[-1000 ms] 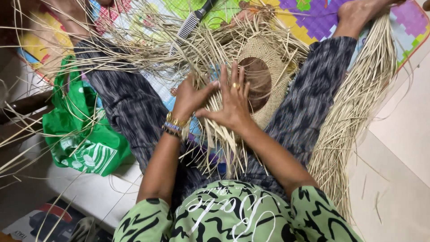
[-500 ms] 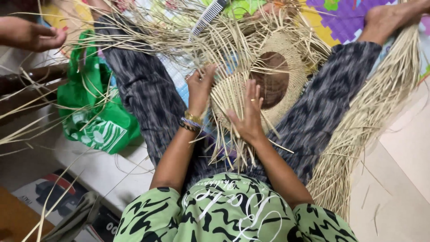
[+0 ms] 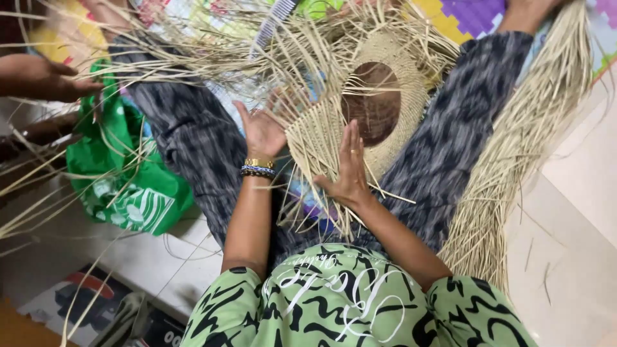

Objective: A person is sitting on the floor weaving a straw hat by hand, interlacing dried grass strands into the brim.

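Note:
I sit on the floor with my legs spread, a half-woven straw piece [image 3: 385,96] lying between them around a brown round form [image 3: 375,103]. My left hand [image 3: 262,132] is raised, palm open, at the left edge of the weave among loose straw ends. Bracelets ring that wrist. My right hand [image 3: 350,170] lies flat, fingers straight, on the woven band [image 3: 318,138] below the brown form. Neither hand grips anything that I can see.
A thick bundle of loose straw [image 3: 514,167] runs along my right leg. A green plastic bag [image 3: 122,180] lies at the left. Another person's hand [image 3: 45,77] reaches in from the left edge. A comb [image 3: 273,26] lies above on a colourful mat.
The view has swung; another person's hand has come in at the left. My hands have spread from bunched together on the weave to open, the right one flat on it.

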